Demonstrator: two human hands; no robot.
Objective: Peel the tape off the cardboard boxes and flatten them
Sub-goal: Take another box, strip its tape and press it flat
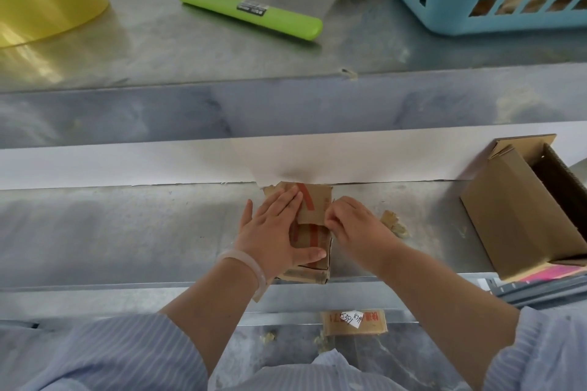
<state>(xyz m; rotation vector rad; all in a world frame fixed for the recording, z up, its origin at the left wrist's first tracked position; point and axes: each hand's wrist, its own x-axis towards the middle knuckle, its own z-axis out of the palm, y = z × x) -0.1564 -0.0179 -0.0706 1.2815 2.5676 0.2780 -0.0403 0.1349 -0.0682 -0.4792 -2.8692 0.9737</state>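
**A:** Box position and heading?

**B:** The small box (314, 206) lies on the metal bench (127, 232), its far end against the foot of the white panel (127, 165). Its long axis runs straight out from the panel toward the person. The printed red stripe follows the same line. A flap overlaps the top at the panel end.

**A:** Hands?

**B:** The left hand (279, 232) is palm down on the top, fingers straight and pointing at the panel, thumb laid across the near end. The right hand (355, 225) comes in from the right, fingers curled, tips pinching the flap's right edge. Tape or bare cardboard between them: cannot tell.

**A:** Anything else?

**B:** An open box (514, 216) sits at the panel's right end. Crumpled scraps (394, 222) lie near the panel's foot, between the two boxes.
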